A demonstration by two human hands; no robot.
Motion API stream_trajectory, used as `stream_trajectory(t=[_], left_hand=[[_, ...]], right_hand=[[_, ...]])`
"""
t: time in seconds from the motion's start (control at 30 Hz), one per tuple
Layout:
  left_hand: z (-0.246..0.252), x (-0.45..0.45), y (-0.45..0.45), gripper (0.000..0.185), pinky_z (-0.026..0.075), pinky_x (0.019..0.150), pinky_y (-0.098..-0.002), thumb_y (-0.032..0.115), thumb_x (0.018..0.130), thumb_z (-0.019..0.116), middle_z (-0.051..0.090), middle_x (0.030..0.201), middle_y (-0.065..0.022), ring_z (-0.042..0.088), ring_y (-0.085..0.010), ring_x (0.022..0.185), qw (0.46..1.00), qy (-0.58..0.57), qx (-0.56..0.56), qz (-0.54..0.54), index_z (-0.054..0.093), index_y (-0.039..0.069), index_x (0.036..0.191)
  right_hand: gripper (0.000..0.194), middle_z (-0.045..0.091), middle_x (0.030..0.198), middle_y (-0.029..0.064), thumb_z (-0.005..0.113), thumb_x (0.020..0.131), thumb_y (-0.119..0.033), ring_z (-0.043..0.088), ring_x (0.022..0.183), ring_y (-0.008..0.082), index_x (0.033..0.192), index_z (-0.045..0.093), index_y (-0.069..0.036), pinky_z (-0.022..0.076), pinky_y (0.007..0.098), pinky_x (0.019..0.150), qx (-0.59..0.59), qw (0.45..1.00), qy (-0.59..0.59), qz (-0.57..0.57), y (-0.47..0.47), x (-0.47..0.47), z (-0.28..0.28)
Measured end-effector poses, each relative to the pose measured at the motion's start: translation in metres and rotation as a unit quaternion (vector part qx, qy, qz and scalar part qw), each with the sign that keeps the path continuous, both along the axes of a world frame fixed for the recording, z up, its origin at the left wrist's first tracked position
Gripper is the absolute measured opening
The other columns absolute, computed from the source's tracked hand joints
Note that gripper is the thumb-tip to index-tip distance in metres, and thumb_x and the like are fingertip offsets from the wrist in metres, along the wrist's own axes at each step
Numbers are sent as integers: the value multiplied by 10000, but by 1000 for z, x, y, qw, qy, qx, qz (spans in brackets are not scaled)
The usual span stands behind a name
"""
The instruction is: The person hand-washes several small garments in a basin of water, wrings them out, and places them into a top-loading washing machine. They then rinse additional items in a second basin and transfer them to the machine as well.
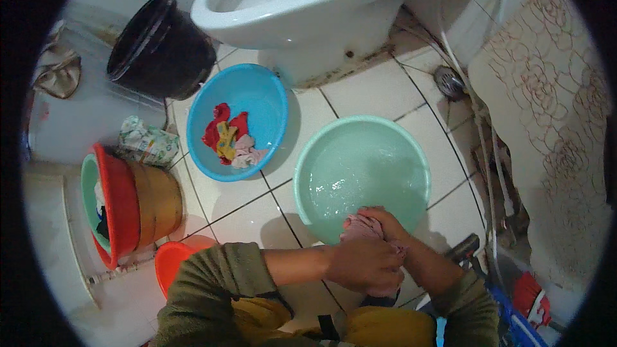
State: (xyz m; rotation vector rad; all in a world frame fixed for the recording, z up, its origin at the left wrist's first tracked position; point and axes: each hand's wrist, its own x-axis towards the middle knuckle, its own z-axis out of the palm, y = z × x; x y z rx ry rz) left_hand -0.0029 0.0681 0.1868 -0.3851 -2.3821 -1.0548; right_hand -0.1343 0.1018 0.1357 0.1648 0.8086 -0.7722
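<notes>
Both my hands grip one pink cloth [362,225], bunched up at the near rim of a light green plastic basin [302,202]. My left hand [361,266] is closed around its nearer part, close to my body. Farther out, my right hand [384,221] clasps the other end, over the basin's edge. Water with bright ripples fills the basin. The folds hide most of my fingers. To the left, a blue basin [270,89] holds a small heap of wet-looking cloths: red pieces [212,135], a yellow patterned one [225,140] and a pale pink one [247,153].
A white toilet [308,19] stands beyond the basins, beside a black bucket [159,53]. At left are stacked red [123,202] and green tubs on a tan bucket [159,205], plus a green-patterned packet [147,142]. Hoses [482,154] and a floor drain [449,82] lie at right.
</notes>
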Motion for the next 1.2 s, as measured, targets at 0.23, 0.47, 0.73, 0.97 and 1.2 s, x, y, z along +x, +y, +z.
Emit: stream_trajectory(t=[0.23,0.47,0.73,0.97,1.2], left_hand=[[59,105,-45,466,509,826,-358,144,694,749,589,1012,-121,609,-239,953,746,-171,375,523,549,68,1108],[125,169,2,312,514,801,-354,263,871,519,602,926,-97,610,-229,864,322,-48,790,520,540,24,1070],[82,154,93,254,521,738,-322,267,864,568,630,923,-38,626,-185,858,222,-18,856,466,597,74,1026],[63,162,116,340,496,909,-403,321,861,598,641,1106,-62,610,-234,1039,139,-1,933,332,603,92,1112],[164,214,118,411,457,985,-429,365,873,561,611,1189,-65,575,-266,1120,112,148,934,305,566,120,1203]], right_hand=[[345,557,1287,82,611,919,-306,541,1187,240,1184,590,-87,441,451,996,-131,986,19,106,-18,8,36],[403,450,1424,208,613,884,-212,422,1312,411,1269,561,-107,204,618,1107,-346,566,668,338,6,7,21],[475,521,1353,217,593,904,-192,473,1275,379,1323,501,12,378,431,1060,-232,687,623,294,109,18,120],[366,530,1309,120,490,952,-8,547,1134,209,1315,508,-46,442,357,953,-18,968,234,-92,152,89,214],[271,630,1168,88,527,936,9,612,1031,162,1197,582,-36,478,286,899,-172,810,538,157,142,86,386]])
